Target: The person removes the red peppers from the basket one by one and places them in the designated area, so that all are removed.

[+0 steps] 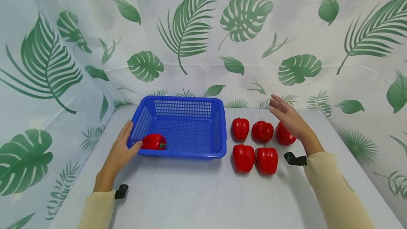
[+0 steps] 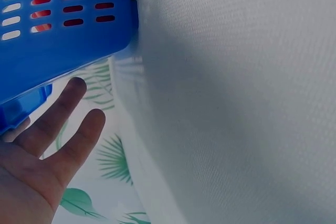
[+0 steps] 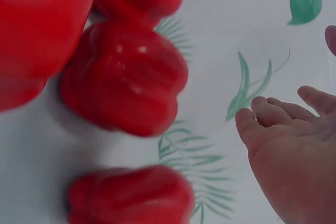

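A blue plastic basket (image 1: 187, 131) with slotted walls stands at the left of the table, one red bell pepper (image 1: 153, 141) lying in its front left corner. My left hand (image 1: 118, 153) is at the basket's left side, thumb at the front left rim. In the left wrist view its fingers (image 2: 79, 142) are straight and spread beside the basket wall. To the basket's right, several red bell peppers stand in two rows. Above the back right pepper (image 1: 284, 135) hovers my right hand (image 1: 290, 121), its fingers extended and holding nothing; the right wrist view shows it apart from the peppers (image 3: 126, 77).
The other peppers are two more at the back, a left one (image 1: 240, 128) and a middle one (image 1: 262, 131), and a front pair (image 1: 243, 158). A white cloth (image 1: 190, 197) covers the table. Leaf-printed sheeting (image 1: 197, 77) rises behind and at both sides.
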`<state>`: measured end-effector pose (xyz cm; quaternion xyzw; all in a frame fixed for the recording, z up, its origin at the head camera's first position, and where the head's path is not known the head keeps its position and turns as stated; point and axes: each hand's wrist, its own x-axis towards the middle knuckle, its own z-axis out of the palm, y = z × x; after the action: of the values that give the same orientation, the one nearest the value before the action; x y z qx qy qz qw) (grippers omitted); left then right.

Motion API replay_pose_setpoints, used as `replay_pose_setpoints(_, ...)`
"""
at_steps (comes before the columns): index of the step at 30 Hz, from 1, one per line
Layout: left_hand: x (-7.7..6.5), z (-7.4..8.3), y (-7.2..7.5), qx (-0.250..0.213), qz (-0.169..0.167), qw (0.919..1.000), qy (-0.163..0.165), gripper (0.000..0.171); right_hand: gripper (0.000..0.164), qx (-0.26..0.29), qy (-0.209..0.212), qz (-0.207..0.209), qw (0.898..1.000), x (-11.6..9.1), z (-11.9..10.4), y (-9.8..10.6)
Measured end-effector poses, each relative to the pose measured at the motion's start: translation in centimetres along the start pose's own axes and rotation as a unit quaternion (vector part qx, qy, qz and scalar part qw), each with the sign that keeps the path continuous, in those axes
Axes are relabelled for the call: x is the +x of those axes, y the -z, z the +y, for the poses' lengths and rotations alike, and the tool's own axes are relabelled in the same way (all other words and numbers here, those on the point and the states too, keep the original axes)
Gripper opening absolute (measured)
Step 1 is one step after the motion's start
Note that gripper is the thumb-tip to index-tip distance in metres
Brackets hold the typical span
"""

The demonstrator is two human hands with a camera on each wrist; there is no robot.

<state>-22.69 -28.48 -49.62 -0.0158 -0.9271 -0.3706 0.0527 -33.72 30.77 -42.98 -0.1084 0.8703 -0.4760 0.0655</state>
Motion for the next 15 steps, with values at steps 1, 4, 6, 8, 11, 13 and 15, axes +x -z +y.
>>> replay_pose_setpoints(1, 0.0, 0.0, 0.0, 0.001, 0.0, 1.0, 0.0, 0.09, 0.081, 0.0, 0.0, -0.001, 1.0, 0.1, -0.1, -0.1)
replay_pose_setpoints(4, 0.1, 0.2, 0.0, -0.001, 0.001, 1.0, 0.0, 0.09, 0.081, 0.007, 0.004, -0.004, 1.0, 0.4, -0.5, -0.6)
replay_pose_setpoints(6, 0.1, 0.2, 0.0, -0.002, 0.003, 1.0, -0.001, 0.09, 0.08, 0.013, 0.007, -0.008, 1.0, 0.6, -0.8, -0.9)
replay_pose_setpoints(8, 0.1, 0.3, 0.0, -0.002, 0.001, 1.0, 0.001, 0.09, 0.079, 0.023, 0.011, -0.013, 1.0, 0.9, -1.3, -1.3)
replay_pose_setpoints(11, 0.1, 0.2, 0.1, -0.003, 0.0, 1.0, 0.003, 0.09, 0.077, 0.032, 0.017, -0.021, 0.999, 1.1, -2.1, -2.0)
replay_pose_setpoints(13, 0.1, 0.1, 0.1, -0.003, -0.001, 1.0, 0.005, 0.09, 0.077, 0.033, 0.023, -0.025, 0.999, 1.3, -2.8, -2.5)
replay_pose_setpoints(15, 0.1, 0.0, 0.0, -0.004, -0.001, 1.0, 0.006, 0.089, 0.076, 0.03, 0.029, -0.027, 0.999, 1.5, -3.4, -3.0)
